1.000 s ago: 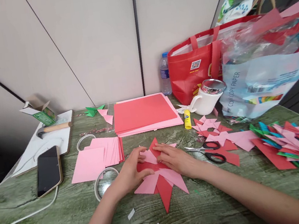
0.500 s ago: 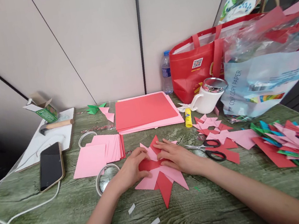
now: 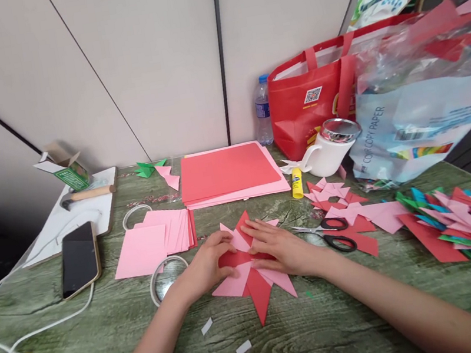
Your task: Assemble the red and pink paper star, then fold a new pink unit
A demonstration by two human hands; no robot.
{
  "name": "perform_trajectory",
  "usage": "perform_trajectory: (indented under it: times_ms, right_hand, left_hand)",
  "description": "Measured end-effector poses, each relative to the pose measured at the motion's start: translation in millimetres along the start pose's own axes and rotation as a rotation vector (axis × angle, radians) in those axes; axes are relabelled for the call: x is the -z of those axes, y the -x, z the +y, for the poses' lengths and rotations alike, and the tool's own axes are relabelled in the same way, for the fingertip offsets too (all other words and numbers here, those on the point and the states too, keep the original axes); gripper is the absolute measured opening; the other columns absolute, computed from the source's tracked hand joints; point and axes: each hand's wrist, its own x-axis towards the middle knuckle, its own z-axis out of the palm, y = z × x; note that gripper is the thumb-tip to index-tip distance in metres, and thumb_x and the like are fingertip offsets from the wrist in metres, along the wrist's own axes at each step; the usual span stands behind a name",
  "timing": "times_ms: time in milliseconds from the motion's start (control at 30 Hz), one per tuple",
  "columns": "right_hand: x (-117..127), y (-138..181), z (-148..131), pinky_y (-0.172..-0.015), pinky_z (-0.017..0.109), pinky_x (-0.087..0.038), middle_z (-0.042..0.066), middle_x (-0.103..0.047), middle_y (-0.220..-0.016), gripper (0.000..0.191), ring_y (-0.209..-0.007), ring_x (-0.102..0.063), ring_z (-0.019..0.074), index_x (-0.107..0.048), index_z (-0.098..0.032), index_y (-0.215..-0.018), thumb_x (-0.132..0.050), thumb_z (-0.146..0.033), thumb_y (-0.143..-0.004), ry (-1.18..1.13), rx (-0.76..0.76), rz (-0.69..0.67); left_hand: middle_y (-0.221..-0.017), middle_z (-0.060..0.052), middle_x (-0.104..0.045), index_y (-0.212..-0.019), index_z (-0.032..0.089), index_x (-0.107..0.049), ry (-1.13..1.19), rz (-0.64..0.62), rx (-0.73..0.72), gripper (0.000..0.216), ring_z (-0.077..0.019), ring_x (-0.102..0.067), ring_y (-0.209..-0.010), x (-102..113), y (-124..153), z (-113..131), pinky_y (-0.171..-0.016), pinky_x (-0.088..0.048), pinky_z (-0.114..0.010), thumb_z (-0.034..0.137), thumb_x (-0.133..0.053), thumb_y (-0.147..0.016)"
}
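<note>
A folded paper star (image 3: 260, 298) in red and pink, with several points, lies on the table in front of me. My left hand (image 3: 212, 264) curls around its left side, fingers at the top and thumb lower down, gripping the paper at that edge. My right hand (image 3: 283, 249) rests on the right side with fingers spread and lying flat on the star. Part of the star is hidden under both hands. Right of it lie scissors (image 3: 340, 243) with black handles, partly opened, on red paper. Pink paper squares (image 3: 140, 251) are fanned out to the left.
Larger red and pink sheets (image 3: 228, 171) are stacked behind. A glue stick (image 3: 297, 183), a white mug (image 3: 328, 153) and a red bag (image 3: 305, 106) stand back right. Folded pieces (image 3: 470, 223) pile at right. A phone (image 3: 79, 261), tape rolls (image 3: 157, 287) and a hammer (image 3: 90, 193) lie left.
The view has shifted very slightly. Both hands stay on the star, which looks almost unchanged.
</note>
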Motion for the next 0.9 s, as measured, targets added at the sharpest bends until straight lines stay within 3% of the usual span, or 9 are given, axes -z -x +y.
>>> perform_trajectory:
  times_ms: [167, 433, 567, 700, 900]
  right_hand:
    - [-1.1, 1.8, 1.2, -0.108, 0.05, -0.029, 0.017, -0.04, -0.14, 0.032, -0.134, -0.027, 0.0292, -0.063, -0.016, -0.094, -0.057, -0.045, -0.083, -0.025, 0.001, 0.012]
    - [-5.9, 3.2, 4.6, -0.108, 0.05, -0.029, 0.016, -0.04, -0.14, 0.031, -0.134, -0.027, 0.0286, -0.063, -0.017, -0.095, -0.057, -0.044, -0.083, -0.01, 0.015, 0.032]
    - [-6.2, 3.0, 4.6, -0.109, 0.05, -0.027, 0.017, -0.041, -0.139, 0.033, -0.134, -0.029, 0.0289, -0.064, -0.016, -0.096, -0.056, -0.046, -0.083, -0.009, 0.013, 0.034]
    - [-4.8, 2.5, 3.8, -0.109, 0.049, -0.025, 0.017, -0.041, -0.139, 0.035, -0.133, -0.03, 0.0286, -0.064, -0.015, -0.093, -0.054, -0.047, -0.084, -0.004, 0.004, 0.012]
    - [-5.7, 2.8, 4.9, -0.108, 0.051, -0.026, 0.017, -0.042, -0.138, 0.035, -0.133, -0.03, 0.0278, -0.064, -0.017, -0.094, -0.054, -0.048, -0.084, 0.005, 0.008, 0.011]
  left_hand:
    - [-0.125, -0.009, -0.049, -0.1, 0.02, -0.061, -0.005, 0.015, 0.027, 0.039, -0.025, -0.047, -0.117, -1.0, -0.3, 0.7, -0.1, -0.038, -0.041, 0.016, -0.076, -0.064]
    - [-0.127, -0.007, -0.048, -0.091, 0.02, -0.061, 0.046, -0.077, 0.014, 0.021, -0.022, -0.046, -0.116, 13.9, 5.1, 18.2, -0.096, -0.038, -0.038, 0.022, -0.07, -0.072]
    - [-0.104, -0.004, -0.053, -0.085, 0.019, -0.059, -0.063, -0.155, -0.031, 0.034, -0.0231, -0.046, -0.102, 19.2, 11.5, 32.8, -0.085, -0.041, -0.036, 0.037, -0.078, -0.062]
    - [-0.096, -0.002, -0.051, -0.09, 0.02, -0.053, -0.153, -0.195, 0.068, 0.04, -0.0223, -0.046, -0.093, 15.3, 17.3, 39.2, -0.077, -0.039, -0.033, 0.031, -0.079, -0.062]
    - [-0.093, -0.002, -0.053, -0.089, 0.019, -0.048, -0.155, -0.219, 0.214, 0.031, -0.0212, -0.049, -0.087, 7.4, 18.8, 39.7, -0.072, -0.037, -0.03, 0.022, -0.072, -0.068]
